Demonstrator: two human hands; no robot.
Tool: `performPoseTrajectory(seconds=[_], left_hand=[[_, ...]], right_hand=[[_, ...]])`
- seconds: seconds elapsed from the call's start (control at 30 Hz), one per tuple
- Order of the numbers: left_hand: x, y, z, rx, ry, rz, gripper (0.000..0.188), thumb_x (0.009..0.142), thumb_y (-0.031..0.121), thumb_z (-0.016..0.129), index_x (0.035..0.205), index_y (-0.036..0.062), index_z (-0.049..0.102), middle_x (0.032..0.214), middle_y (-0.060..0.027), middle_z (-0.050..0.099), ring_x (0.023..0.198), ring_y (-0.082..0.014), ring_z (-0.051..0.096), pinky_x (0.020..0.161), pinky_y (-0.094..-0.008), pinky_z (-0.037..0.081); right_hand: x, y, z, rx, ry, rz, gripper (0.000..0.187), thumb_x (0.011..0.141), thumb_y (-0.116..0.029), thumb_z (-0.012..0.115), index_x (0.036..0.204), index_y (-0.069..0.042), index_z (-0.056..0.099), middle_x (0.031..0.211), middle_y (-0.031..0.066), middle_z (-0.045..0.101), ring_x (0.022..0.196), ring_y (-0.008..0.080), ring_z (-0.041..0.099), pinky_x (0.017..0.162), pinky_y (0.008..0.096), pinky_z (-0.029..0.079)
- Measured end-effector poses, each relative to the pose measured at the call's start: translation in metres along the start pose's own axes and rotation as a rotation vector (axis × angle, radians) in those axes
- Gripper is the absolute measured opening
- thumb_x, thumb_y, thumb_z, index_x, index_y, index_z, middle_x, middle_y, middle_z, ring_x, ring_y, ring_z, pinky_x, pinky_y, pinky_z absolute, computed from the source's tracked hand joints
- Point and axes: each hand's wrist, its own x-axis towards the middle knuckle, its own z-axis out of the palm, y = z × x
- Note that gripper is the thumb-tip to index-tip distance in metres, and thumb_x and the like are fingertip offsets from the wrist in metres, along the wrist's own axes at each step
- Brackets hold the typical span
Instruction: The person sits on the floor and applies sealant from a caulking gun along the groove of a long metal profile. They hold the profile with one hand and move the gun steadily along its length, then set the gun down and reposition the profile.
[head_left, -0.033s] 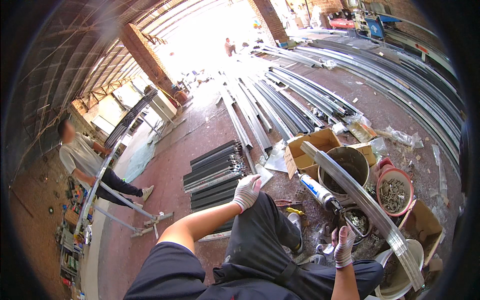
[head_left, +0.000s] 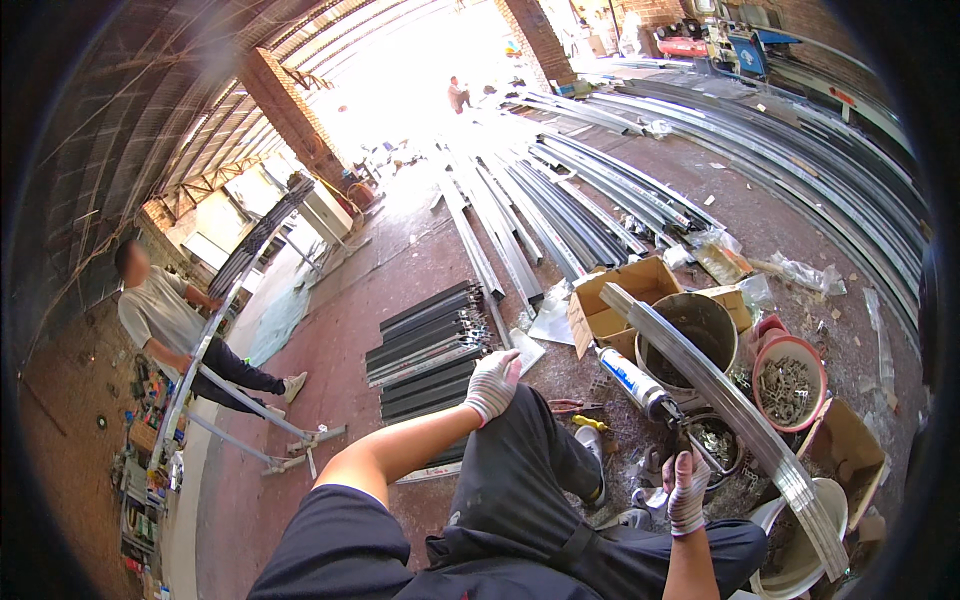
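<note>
My right hand [head_left: 687, 490], in a pale striped knit glove, is wrapped around the handle of a caulking gun [head_left: 668, 412]. A white and blue sealant tube [head_left: 630, 378] lies in the gun, its tip pointing up and left. My left hand [head_left: 492, 387], gloved the same way, rests over my raised knee with nothing seen in it; its fingertips are partly out of sight. Close to the gun runs a bundle of long silvery metal strips [head_left: 735, 415], slanting across a dark bucket [head_left: 690, 335] and a white bucket [head_left: 800, 540].
Pliers [head_left: 577, 406] lie by my shoe. A reddish bucket [head_left: 789, 383] of small metal parts and an open cardboard box [head_left: 625, 290] stand right. Dark profiles [head_left: 425, 340] are stacked ahead, longer metal profiles [head_left: 570, 210] beyond. At left another person [head_left: 160, 305] handles a long frame.
</note>
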Motion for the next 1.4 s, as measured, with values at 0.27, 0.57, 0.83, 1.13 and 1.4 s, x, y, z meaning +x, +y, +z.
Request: performPoseTrajectory(seconds=[0.27, 0.57, 0.83, 1.13, 1.4], left_hand=[[-0.001, -0.003, -0.002, -0.022, -0.021, -0.005, 0.024, 0.1, 0.019, 0.061, 0.117, 0.0038, 0.067, 0.108, -0.0232, 0.071, 0.103, -0.0421, 0.067, 0.095, -0.0466, 0.051], [-0.001, -0.002, -0.002, -0.018, -0.029, -0.001, 0.024, 0.101, 0.02, 0.06, 0.116, 0.0025, 0.067, 0.106, -0.0239, 0.071, 0.102, -0.0426, 0.066, 0.093, -0.0466, 0.051], [-0.002, -0.003, -0.001, -0.002, -0.017, -0.003, 0.025, 0.101, 0.02, 0.059, 0.117, 0.0024, 0.067, 0.107, -0.0235, 0.071, 0.102, -0.0425, 0.066, 0.094, -0.0466, 0.051], [0.001, 0.007, -0.005, 0.054, 0.056, 0.041, 0.04, 0.099, 0.016, 0.061, 0.135, 0.0023, 0.058, 0.133, -0.0258, 0.06, 0.126, -0.0433, 0.057, 0.111, -0.0446, 0.045], [0.0, 0.01, -0.007, 0.005, -0.029, -0.09, 0.045, 0.097, 0.019, 0.065, 0.136, -0.0006, 0.057, 0.133, -0.0248, 0.061, 0.126, -0.0408, 0.058, 0.11, -0.0427, 0.045]], right_hand=[[0.001, -0.003, 0.0, 0.054, 0.004, 0.041, 0.032, 0.099, -0.039, 0.073, 0.093, -0.012, 0.057, 0.064, -0.0075, 0.046, 0.052, 0.0023, 0.04, 0.045, 0.0214, 0.029], [0.0, -0.003, 0.0, 0.06, -0.007, 0.038, 0.037, 0.098, -0.042, 0.073, 0.087, -0.013, 0.053, 0.064, -0.0068, 0.045, 0.052, 0.0028, 0.04, 0.044, 0.0211, 0.03], [0.0, -0.002, 0.0, 0.095, -0.018, 0.032, 0.035, 0.098, -0.041, 0.073, 0.091, -0.011, 0.055, 0.063, -0.0067, 0.045, 0.052, 0.0029, 0.04, 0.044, 0.021, 0.03], [0.001, 0.002, -0.002, 0.08, -0.009, -0.003, 0.037, 0.098, -0.042, 0.073, 0.093, -0.009, 0.057, 0.063, -0.0054, 0.047, 0.051, 0.0032, 0.041, 0.044, 0.0209, 0.031], [-0.002, -0.005, 0.0, 0.127, -0.029, 0.033, 0.052, 0.09, -0.059, 0.075, 0.094, -0.011, 0.056, 0.059, -0.0046, 0.044, 0.047, 0.0042, 0.039, 0.041, 0.0217, 0.03]])
